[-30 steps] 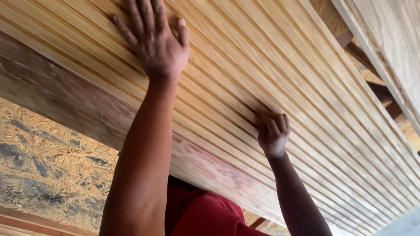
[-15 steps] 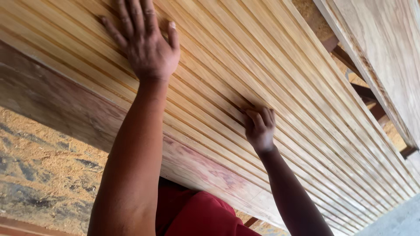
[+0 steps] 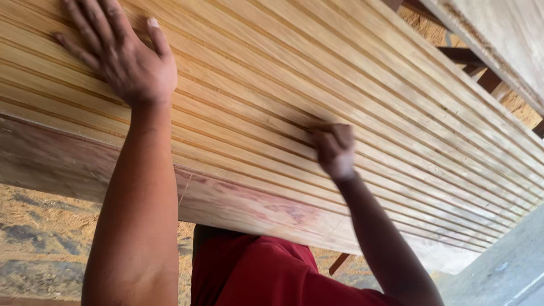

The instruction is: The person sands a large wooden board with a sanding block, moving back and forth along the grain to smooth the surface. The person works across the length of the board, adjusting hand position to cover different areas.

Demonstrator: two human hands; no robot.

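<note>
A stack of thin wooden sheets (image 3: 362, 107) fills most of the head view, its layered edges running as pale and amber stripes from the upper left down to the lower right. Along the stack's lower edge lies a broader board face (image 3: 249, 207), reddish and stained, which slants the same way and ends in a pale corner at the lower right. Behind the stack, at the upper right, another pale board (image 3: 498, 39) crosses the corner, with dark wooden framing (image 3: 470, 62) just beneath it.

Below the stack's lower edge, a rough surface strewn with sawdust (image 3: 51, 226) shows on the left, and a smooth grey slab (image 3: 498, 266) shows at the lower right. A red garment (image 3: 255, 272) sits at the bottom centre, between the two forearms.

The left hand (image 3: 122, 56) lies flat on the striped edges near the stack's upper left corner, fingers spread wide and pressed to the wood, closed on nothing. The right hand (image 3: 334, 150) is near the middle of the stack, just above the reddish board face, curled into a loose fist with its knuckles against the stripes. It is blurred, so whether its fingertips pinch one sheet or merely rest on the edges cannot be told. The two hands are well apart, both touching the same stack.
</note>
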